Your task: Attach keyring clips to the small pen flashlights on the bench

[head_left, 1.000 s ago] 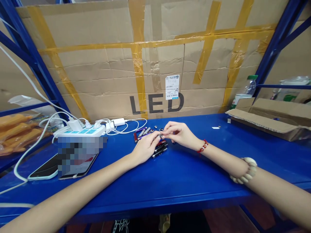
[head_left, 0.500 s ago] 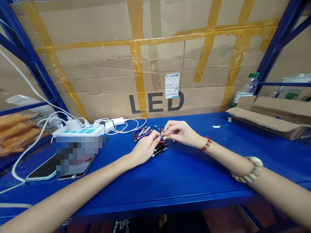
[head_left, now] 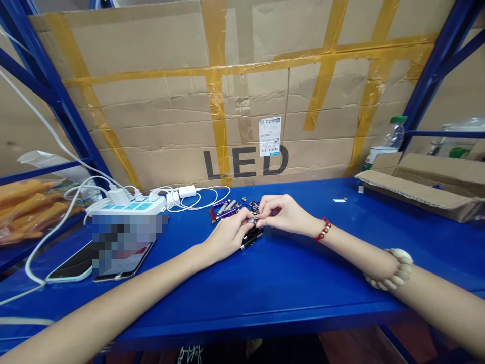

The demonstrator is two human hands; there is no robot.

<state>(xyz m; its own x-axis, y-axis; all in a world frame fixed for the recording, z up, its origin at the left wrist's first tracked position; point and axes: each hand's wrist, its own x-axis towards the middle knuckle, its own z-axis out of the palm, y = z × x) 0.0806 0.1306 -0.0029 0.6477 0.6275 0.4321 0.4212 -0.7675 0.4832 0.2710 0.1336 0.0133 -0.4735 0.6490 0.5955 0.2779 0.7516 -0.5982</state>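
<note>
Running crosswise, a silvery piece is pinched by left hand and right hand.

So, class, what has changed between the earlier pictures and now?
The left hand and right hand have shifted slightly toward the front edge of the blue shelf, their fingertips at a small metallic piece. No taking hold or letting go is clear. The power strip and open cardboard box stayed put.

A small silvery piece — shiny, partly hidden — sits between the left fingers and right fingers.
</note>
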